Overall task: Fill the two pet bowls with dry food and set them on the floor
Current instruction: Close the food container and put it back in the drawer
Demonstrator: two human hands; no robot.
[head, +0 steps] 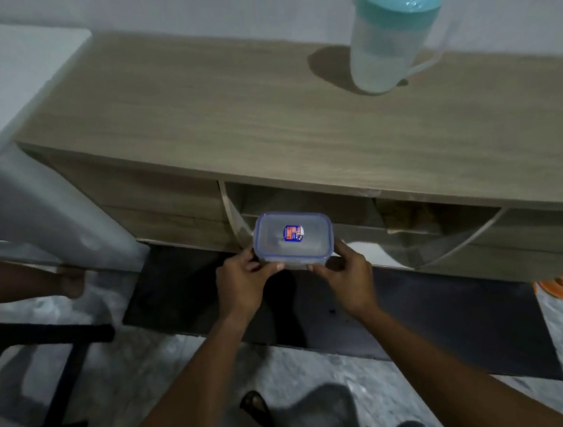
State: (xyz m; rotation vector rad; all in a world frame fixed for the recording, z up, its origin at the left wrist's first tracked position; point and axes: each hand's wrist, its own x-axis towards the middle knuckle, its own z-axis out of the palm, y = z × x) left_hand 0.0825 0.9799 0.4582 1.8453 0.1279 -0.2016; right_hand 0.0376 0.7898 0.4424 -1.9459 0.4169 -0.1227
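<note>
While our left hand (242,281) and right hand (346,272) grasp the lidded container (293,246), contents unclear, we judge neither bowl filled yet.

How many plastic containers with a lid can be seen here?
2. A clear box with a blue-rimmed lid is held between the left hand and the right hand. A jug with a teal lid stands on the cabinet top. Its shelves may hide others.

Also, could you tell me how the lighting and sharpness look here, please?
Head view: dim, cool light; the pitcher is smeared by blur and casts a shadow to its left on the cabinet top, whose edges bow from wide-angle distortion; the container is sharper.
</note>
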